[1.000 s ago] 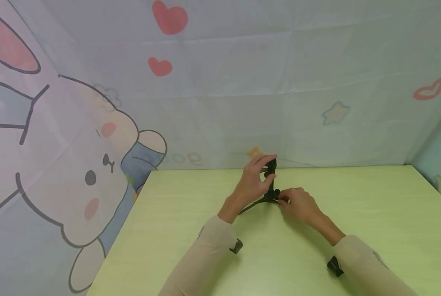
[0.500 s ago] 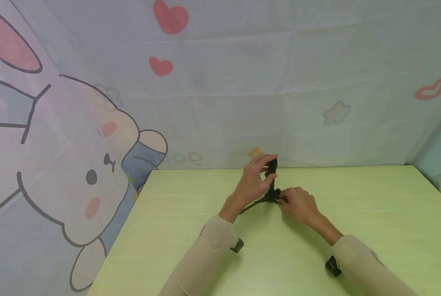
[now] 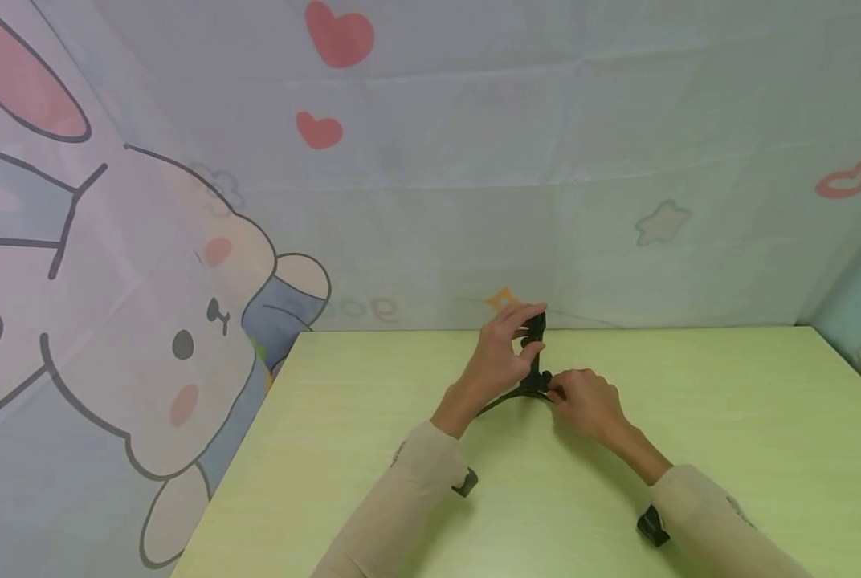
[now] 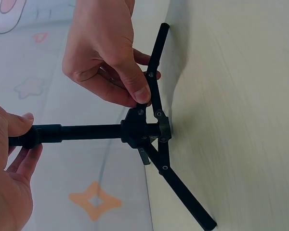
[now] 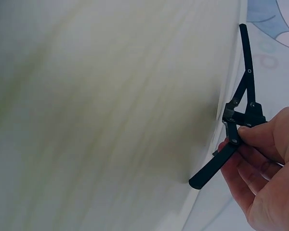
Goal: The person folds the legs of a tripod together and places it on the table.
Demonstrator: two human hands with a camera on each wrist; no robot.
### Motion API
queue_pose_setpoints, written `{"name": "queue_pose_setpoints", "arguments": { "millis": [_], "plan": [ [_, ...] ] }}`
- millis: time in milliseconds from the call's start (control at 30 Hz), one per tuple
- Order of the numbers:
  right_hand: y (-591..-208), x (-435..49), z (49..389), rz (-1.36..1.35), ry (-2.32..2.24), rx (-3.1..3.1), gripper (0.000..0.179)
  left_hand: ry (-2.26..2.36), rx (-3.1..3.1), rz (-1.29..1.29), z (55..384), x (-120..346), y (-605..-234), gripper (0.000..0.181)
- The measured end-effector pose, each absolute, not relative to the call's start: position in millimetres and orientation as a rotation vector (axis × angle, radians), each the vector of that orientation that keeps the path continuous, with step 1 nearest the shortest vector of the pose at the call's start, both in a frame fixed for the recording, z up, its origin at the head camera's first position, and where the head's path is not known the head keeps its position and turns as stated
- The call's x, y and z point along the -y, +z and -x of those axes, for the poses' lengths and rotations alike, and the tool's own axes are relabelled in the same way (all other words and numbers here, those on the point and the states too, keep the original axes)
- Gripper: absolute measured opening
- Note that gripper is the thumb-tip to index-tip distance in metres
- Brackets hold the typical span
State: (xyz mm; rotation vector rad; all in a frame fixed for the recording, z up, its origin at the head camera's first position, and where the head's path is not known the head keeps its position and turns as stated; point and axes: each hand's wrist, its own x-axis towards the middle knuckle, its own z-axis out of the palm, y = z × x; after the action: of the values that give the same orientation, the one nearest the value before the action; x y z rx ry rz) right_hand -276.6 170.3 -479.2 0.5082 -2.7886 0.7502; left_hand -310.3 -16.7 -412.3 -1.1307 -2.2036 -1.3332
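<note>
A small black tripod (image 3: 533,371) stands on the green table (image 3: 720,417) near its far edge, legs spread. My left hand (image 3: 530,331) grips the top of its upright stem between thumb and fingers. My right hand (image 3: 555,392) pinches the tripod low down, at the hub where the legs join. In the left wrist view the stem and hub of the tripod (image 4: 140,129) lie sideways, the left hand (image 4: 29,135) holds the stem's end and the right hand (image 4: 142,96) has its thumb on a leg joint. In the right wrist view the right hand (image 5: 237,139) pinches the tripod (image 5: 244,111) by one leg.
A cloth backdrop with a cartoon rabbit (image 3: 185,337) and hearts (image 3: 338,36) walls the table at the back and both sides. The table's left edge (image 3: 235,466) drops off beside the rabbit. Black wrist-camera straps (image 3: 464,482) sit on both beige sleeves.
Both hands keep their hold on the tripod in the same place. Only the head view has drifted slightly.
</note>
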Motion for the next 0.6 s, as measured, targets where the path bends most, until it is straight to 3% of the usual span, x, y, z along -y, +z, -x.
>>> {"name": "queue_pose_setpoints", "arguments": {
  "millis": [600],
  "plan": [
    [-479.2,-171.9,275.7,-0.527,0.775,2.758,0.013,-1.296,2.201,1.127,309.2,14.6,-411.9,0.054]
  ]
}}
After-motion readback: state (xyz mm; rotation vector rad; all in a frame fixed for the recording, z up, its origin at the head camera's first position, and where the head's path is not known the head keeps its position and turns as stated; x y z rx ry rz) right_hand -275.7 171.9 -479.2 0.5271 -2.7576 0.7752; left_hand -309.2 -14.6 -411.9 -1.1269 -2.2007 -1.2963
